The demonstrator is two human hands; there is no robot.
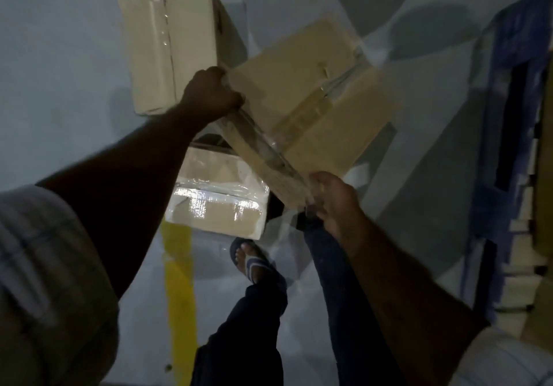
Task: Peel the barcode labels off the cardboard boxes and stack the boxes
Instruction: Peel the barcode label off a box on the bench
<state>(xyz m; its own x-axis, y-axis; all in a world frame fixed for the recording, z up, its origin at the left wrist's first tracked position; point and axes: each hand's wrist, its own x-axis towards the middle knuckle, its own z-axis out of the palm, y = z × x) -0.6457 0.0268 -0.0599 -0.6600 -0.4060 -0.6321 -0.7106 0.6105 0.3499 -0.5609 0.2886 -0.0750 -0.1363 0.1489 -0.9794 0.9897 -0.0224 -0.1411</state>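
Observation:
I hold a brown cardboard box sealed with clear tape, tilted in the air above the floor. My left hand grips its near left corner. At the box's near right corner, my right hand is closed on the edge. A pale cardboard box stands on the floor behind my left hand. Another taped box lies on the floor below the held one, partly hidden by it. No barcode label is visible on any face.
A yellow line runs along the grey floor. My feet in sandals stand just behind the low box. A blue pallet or rack with stacked goods lines the right side.

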